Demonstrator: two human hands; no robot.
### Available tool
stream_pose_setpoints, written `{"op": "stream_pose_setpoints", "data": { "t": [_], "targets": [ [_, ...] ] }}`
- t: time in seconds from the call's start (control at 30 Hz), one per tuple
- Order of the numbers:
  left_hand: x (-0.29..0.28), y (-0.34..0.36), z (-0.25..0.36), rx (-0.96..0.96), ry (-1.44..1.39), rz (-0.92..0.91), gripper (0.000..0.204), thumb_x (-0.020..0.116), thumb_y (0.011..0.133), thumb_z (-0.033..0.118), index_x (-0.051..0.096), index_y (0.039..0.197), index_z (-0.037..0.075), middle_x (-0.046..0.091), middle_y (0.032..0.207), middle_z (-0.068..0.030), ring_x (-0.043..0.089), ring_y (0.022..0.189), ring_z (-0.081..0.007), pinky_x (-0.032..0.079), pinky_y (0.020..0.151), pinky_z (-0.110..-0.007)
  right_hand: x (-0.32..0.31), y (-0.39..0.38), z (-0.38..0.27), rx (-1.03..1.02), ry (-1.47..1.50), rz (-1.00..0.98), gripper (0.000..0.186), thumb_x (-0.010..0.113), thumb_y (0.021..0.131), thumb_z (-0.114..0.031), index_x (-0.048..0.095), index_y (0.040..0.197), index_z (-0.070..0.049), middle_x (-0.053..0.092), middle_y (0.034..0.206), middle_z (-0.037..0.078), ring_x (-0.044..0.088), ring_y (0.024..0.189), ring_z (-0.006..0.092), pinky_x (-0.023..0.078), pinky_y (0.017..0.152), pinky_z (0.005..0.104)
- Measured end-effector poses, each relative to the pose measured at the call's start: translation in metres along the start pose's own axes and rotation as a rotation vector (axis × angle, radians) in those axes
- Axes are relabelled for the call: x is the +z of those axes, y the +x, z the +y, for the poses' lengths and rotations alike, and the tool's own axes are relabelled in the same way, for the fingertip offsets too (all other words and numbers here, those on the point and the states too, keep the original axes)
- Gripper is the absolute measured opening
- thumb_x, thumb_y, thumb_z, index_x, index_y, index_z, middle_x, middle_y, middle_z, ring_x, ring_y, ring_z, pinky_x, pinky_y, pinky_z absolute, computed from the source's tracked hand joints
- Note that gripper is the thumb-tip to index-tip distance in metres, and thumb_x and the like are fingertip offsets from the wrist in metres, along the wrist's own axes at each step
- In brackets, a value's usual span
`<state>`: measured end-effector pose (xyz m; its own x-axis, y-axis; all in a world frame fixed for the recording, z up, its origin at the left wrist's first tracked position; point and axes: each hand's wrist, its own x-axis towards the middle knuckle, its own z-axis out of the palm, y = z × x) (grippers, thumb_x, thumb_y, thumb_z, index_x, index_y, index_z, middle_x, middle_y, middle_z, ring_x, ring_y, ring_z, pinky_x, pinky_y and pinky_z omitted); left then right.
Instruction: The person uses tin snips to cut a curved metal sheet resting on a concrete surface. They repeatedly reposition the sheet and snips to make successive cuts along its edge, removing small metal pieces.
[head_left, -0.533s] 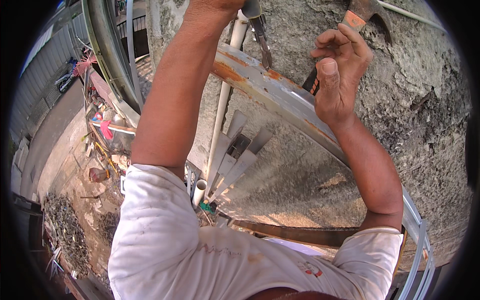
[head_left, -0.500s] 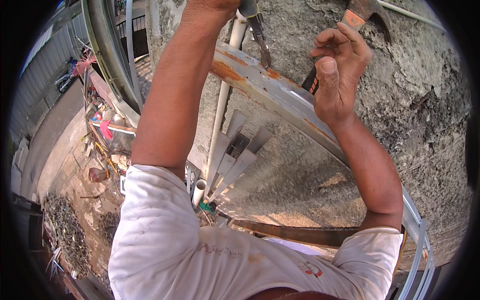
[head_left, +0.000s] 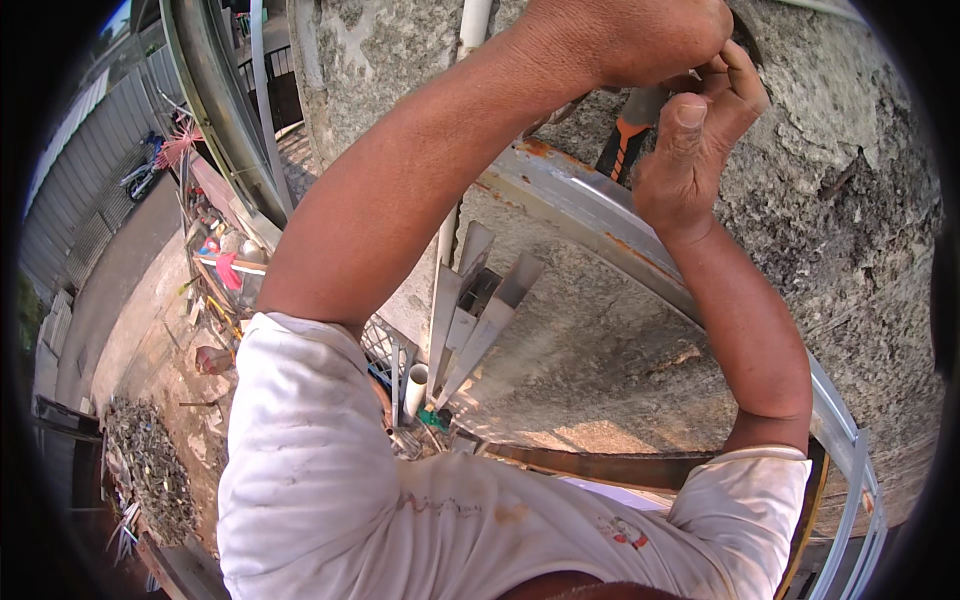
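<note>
Two bare hands meet at the upper right of the frame, seen from above. The left hand is bent into a fist shape, its back to the viewer; whether it grips anything cannot be told. The right hand, just below it, has its thumb up and its fingers curled toward the left; what lies between them is hidden. One black-and-orange handle shows just left of the right hand, the rest of its tool mostly covered. Below, one grey metal beam with rust patches slants from upper centre down to the right, passing behind the right forearm. Rough grey concrete fills the right side. Near the centre, several metal strips fan upward beside one open white pipe end. One white shirt spans the bottom. At left are one pink cloth and one rubble heap.
</note>
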<state>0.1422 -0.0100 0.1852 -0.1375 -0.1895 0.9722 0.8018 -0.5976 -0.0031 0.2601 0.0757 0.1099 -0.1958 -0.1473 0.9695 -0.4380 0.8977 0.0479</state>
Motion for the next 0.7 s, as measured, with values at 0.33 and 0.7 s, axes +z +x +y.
{"op": "stream_pose_setpoints", "data": {
  "t": [0.33,0.7],
  "targets": [
    [-0.071,-0.003,-0.022,-0.368,-0.365,0.270,0.029,0.055,0.076,0.001,0.045,0.103,0.004,0.051,0.087,-0.0070,0.051,0.071,-0.0143,0.047,0.061,-0.031,-0.005,0.005,0.019,-0.064,-0.036,0.017,0.065,0.047,0.108,-0.045,0.026,0.151,-0.001,0.047,0.136,0.018,0.047,0.123,0.0259,0.036,0.108,0.0428],
    [-0.021,0.007,0.003,-0.113,-0.729,-0.491,0.056,0.061,0.072,-0.001,0.037,0.121,0.012,0.051,0.096,-0.0077,0.054,0.079,-0.0135,0.050,0.065,-0.031,-0.002,0.025,0.005,-0.076,-0.002,0.245,0.065,0.042,0.109,-0.048,0.029,0.150,0.000,0.042,0.132,0.012,0.042,0.118,0.0202,0.033,0.106,0.0381]
  ]
}}
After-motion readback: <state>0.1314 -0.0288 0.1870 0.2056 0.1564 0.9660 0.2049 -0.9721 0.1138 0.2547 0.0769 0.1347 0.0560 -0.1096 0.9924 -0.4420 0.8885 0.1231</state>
